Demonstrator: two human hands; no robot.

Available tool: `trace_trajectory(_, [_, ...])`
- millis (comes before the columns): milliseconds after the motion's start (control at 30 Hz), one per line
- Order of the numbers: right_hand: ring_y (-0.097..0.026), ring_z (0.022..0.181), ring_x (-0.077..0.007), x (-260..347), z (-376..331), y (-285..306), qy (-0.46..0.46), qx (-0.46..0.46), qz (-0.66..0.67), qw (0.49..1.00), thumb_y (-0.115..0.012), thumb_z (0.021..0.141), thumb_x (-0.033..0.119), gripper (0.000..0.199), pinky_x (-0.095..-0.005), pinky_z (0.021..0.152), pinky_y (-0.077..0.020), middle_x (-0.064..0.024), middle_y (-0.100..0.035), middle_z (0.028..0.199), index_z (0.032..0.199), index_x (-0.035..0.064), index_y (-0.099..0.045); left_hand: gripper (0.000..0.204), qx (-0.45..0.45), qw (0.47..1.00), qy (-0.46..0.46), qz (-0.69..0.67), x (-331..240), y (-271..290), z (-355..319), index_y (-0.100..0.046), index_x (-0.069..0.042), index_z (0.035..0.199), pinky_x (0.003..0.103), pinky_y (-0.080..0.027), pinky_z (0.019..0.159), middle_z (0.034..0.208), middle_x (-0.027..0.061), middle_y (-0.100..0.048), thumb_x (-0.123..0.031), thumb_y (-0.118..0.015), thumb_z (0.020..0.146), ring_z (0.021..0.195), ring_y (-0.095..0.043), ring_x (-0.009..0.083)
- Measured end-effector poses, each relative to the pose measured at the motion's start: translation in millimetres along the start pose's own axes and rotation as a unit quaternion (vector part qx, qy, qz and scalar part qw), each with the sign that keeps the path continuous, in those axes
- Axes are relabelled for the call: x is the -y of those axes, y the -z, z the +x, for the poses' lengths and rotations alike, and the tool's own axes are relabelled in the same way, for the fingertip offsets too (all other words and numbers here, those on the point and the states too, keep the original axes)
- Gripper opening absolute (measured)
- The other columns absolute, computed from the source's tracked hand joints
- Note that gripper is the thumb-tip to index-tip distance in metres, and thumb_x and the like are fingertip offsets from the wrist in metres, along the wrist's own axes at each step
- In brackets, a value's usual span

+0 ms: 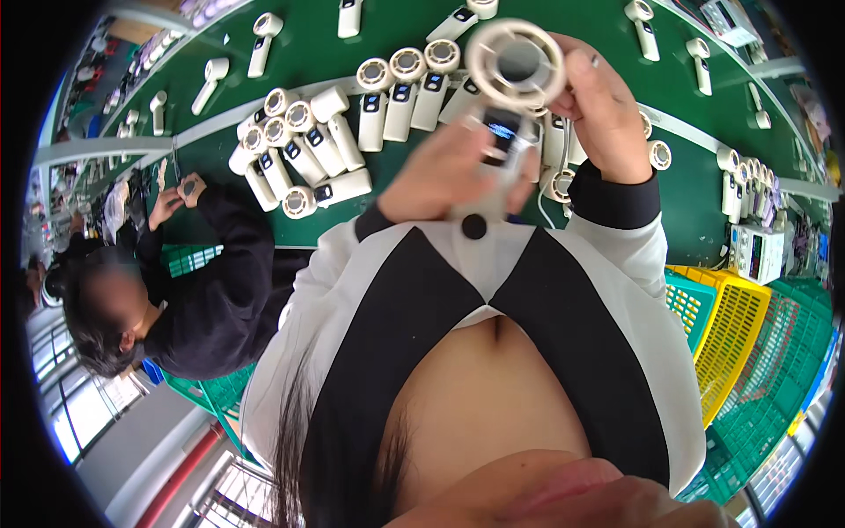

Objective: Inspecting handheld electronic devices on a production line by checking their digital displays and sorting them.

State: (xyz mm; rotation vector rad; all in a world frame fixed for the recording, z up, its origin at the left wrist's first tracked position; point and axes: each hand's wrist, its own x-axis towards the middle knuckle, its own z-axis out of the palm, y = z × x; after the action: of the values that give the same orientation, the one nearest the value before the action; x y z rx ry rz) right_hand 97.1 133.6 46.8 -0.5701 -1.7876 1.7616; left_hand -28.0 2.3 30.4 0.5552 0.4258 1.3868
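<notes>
I hold a white handheld fan (pixel 515 62) close to the camera, its round head up and a small lit screen on its handle. My left hand (pixel 449 172) is wrapped around the handle below the screen. My right hand (pixel 603 106) grips the right rim of the fan head, with its fingers curled over it. Behind my hands, several more white fans (pixel 312 150) of the same kind lie in rows on the green table (pixel 299 53).
A co-worker in a black top (pixel 220 290) sits to the left, hands (pixel 176 194) at the table edge. Yellow (pixel 735 326) and green (pixel 779 370) plastic crates stand at the right. A white boxy meter (pixel 757 251) sits on the table's right end. More fans (pixel 264 40) lie scattered farther back.
</notes>
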Motion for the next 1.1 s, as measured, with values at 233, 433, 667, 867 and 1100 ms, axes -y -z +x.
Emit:
trace_trajectory(233, [-0.044,0.067,-0.0113,17,-19,-1,-0.016,-0.089,-0.231,0.969,-0.036,0.091,0.037,0.041,-0.021,0.062,-0.0373,-0.0036,-0.053,0.078,0.102,0.0016,-0.053,0.035,-0.026,0.759,-0.579,0.296,-101,-3,-87,-0.046,-0.005,0.103,0.037,-0.042,0.07,0.101,0.017,-0.049,-0.029,-0.049,0.077,0.076,-0.051,0.0224])
trace_trajectory(433, [-0.045,0.068,-0.0102,7,-14,4,-0.008,-0.051,-0.221,0.974,-0.043,0.09,0.029,0.031,-0.0202,0.063,-0.0366,-0.0035,-0.053,0.076,0.088,0.0015,-0.057,0.044,0.053,0.732,-0.576,0.359,-109,-57,-64,-0.04,-0.004,0.107,0.029,-0.037,0.064,0.096,0.0063,-0.045,-0.032,-0.053,0.075,0.075,-0.046,0.0154])
trace_trajectory(667, [-0.045,0.068,-0.0099,22,-13,2,-0.171,-0.126,-0.137,0.968,-0.045,0.089,0.025,0.027,-0.0195,0.063,-0.0361,-0.0024,-0.053,0.075,0.082,0.0016,-0.056,0.043,0.155,0.735,-0.576,0.323,-121,-47,-52,-0.04,-0.004,0.105,0.028,-0.039,0.064,0.098,0.0056,-0.044,-0.024,-0.055,0.069,0.077,-0.046,0.0142])
trace_trajectory(867, [-0.044,0.065,-0.0101,20,-14,-12,-0.054,-0.024,-0.179,0.982,-0.045,0.089,0.023,0.025,-0.0197,0.061,-0.0358,-0.0019,-0.052,0.073,0.082,0.0021,-0.055,0.026,-0.14,0.969,-0.2,-0.044,-87,2,-7,-0.039,-0.007,0.109,0.035,-0.048,0.05,0.098,0.0214,-0.051,-0.015,-0.041,0.085,0.064,-0.054,0.0235])
trace_trajectory(1100, [-0.042,0.055,-0.0133,18,-15,-11,0.047,0.051,-0.186,0.98,-0.05,0.086,0.018,0.018,-0.0231,0.053,-0.0352,-0.0018,-0.05,0.063,0.077,0.003,-0.055,0.029,-0.052,0.998,-0.009,0.028,-33,15,24,-0.037,-0.001,0.106,0.031,-0.046,0.043,0.08,0.0197,-0.055,-0.014,-0.044,0.081,0.05,-0.054,0.0261])
